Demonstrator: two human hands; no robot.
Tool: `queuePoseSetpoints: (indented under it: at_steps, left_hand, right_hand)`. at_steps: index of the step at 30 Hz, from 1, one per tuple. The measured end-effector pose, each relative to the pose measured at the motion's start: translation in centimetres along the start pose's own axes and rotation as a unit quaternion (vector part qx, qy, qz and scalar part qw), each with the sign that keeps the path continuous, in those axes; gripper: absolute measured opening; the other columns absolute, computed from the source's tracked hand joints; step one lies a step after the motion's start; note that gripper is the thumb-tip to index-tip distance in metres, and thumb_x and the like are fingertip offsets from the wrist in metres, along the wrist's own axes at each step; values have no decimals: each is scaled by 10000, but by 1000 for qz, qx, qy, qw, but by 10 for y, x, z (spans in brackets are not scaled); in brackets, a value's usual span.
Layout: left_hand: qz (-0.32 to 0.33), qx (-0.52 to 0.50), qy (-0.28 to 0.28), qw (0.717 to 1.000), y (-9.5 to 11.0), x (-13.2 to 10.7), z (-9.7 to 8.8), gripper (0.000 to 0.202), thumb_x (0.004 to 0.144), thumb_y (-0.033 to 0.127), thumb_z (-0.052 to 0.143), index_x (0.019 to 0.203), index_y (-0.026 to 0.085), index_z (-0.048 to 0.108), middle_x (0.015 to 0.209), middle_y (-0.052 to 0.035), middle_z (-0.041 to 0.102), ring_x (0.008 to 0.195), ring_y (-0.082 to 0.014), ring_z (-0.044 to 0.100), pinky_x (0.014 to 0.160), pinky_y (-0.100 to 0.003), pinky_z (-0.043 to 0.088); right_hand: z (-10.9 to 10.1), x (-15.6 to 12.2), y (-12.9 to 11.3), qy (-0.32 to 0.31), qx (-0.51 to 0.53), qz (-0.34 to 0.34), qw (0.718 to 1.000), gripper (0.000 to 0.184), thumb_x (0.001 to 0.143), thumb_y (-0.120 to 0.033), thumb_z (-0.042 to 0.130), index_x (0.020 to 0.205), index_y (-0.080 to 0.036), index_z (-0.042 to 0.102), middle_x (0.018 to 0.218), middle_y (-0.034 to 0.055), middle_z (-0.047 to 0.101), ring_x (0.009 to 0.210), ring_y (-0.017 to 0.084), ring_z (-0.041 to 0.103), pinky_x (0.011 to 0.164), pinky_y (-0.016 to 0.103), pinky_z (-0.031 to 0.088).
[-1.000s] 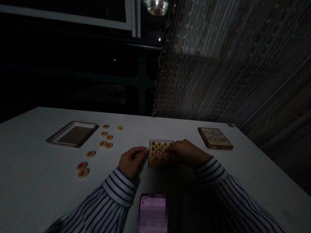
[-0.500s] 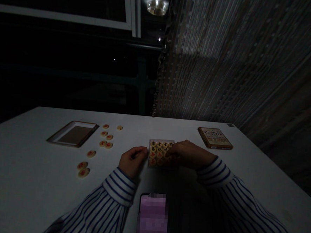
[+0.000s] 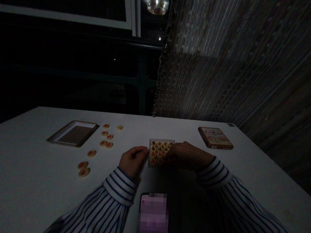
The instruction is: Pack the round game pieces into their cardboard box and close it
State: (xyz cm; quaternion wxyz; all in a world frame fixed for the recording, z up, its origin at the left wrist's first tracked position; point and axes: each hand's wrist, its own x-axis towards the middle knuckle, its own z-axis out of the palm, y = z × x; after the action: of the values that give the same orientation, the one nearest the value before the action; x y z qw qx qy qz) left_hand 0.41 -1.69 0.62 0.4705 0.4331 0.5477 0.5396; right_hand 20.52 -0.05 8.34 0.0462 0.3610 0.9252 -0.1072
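A small box (image 3: pixel 151 141) packed with round Chinese chess pieces sits at the middle of the white table (image 3: pixel 24 186). My left hand (image 3: pixel 131 161), fingers curled, presses against the box's left edge. My right hand (image 3: pixel 188 155) lies over the box's right side with its fingertips pinched on the pieces there; what they grip is hidden. Several loose chess pieces (image 3: pixel 106 140) with red marks lie to the left. Both sleeves are blue-striped.
An open box lid or tray (image 3: pixel 74 134) rests at the back left. A flat printed box (image 3: pixel 215 138) lies at the back right. A phone (image 3: pixel 153 216) sits near the front edge between my arms. A beaded curtain hangs behind the table.
My right hand has shifted slightly right along the box's right side. The left hand has stayed put.
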Motion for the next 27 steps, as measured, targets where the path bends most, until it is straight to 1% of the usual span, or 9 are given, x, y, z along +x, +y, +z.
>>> queuePoseSetpoints:
  at_steps: [6,12,14,18,23,27]
  left_hand:
    - [-4,11,-5,1000,5,-2,0,316,543,358,671,746,116,649,658,-42,656,617,-130,580,618,-245,460]
    - [4,30,-2,1000,6,-2,-1,310,551,362,660,750,124,651,680,-40,661,642,-137,584,648,-260,465]
    - [3,32,-8,999,4,-1,-1,318,548,367,660,751,122,652,677,-44,661,643,-142,588,649,-267,467]
    - [9,26,0,1000,1,0,-1,341,560,387,646,767,116,646,671,-50,658,632,-146,589,617,-265,468]
    - [19,54,-10,998,4,-1,-1,307,562,373,644,745,127,647,658,-39,658,641,-148,592,612,-255,472]
    - [24,59,-11,998,6,-3,0,275,566,349,637,736,133,644,638,-30,655,624,-145,590,593,-249,471]
  right_hand:
    - [2,1,1,-1,1,-5,1000,226,755,-355,481,928,-290,612,941,2,635,858,170,571,670,252,382]
    - [2,0,1,6,6,-6,1000,244,738,-336,505,960,-297,600,974,-3,624,865,162,562,676,248,381]
    - [2,0,0,8,3,-5,1000,245,750,-351,493,960,-291,603,967,4,626,869,166,560,687,256,380]
    - [4,4,-3,22,-15,8,1000,246,752,-358,500,948,-263,614,940,33,629,869,175,559,702,270,375]
    - [7,12,-10,32,-62,0,998,217,783,-361,463,848,-240,631,877,36,636,830,179,557,638,268,355]
    - [5,13,-15,48,-75,-25,996,192,785,-337,475,886,-252,614,916,20,630,820,161,550,613,254,337]
